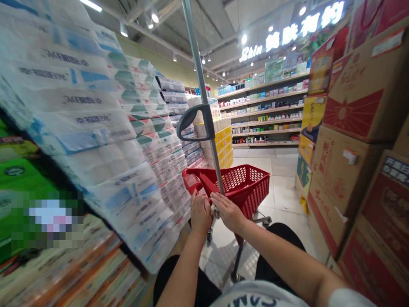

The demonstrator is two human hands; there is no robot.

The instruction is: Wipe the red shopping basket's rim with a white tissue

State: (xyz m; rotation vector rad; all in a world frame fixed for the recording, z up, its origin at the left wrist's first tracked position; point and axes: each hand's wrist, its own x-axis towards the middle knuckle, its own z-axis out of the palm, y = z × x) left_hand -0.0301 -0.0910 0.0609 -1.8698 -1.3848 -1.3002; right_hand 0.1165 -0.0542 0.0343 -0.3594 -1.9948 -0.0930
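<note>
In front of me stands a red shopping cart [252, 187] with a perforated plastic basket and metal legs. A grey metal pole [200, 72] rises at its near side and carries a dark grey loop handle [211, 123]. My left hand [201, 213] is closed at the cart's red handle end, its fingers partly hidden. Beside it, my right hand [227, 209] reaches in from the right, fingers pressed together near the pole's lower end. Between the two hands shows a small whitish crumpled thing [215, 211], too small to name; my right fingers close over it.
On the left, packs of toilet paper [128, 106] are stacked high. Printed cardboard boxes [345, 179] line the right side. Ahead, shelves [265, 106] of small goods stand under a lit sign [294, 32]. Tiled floor [281, 187] runs between them.
</note>
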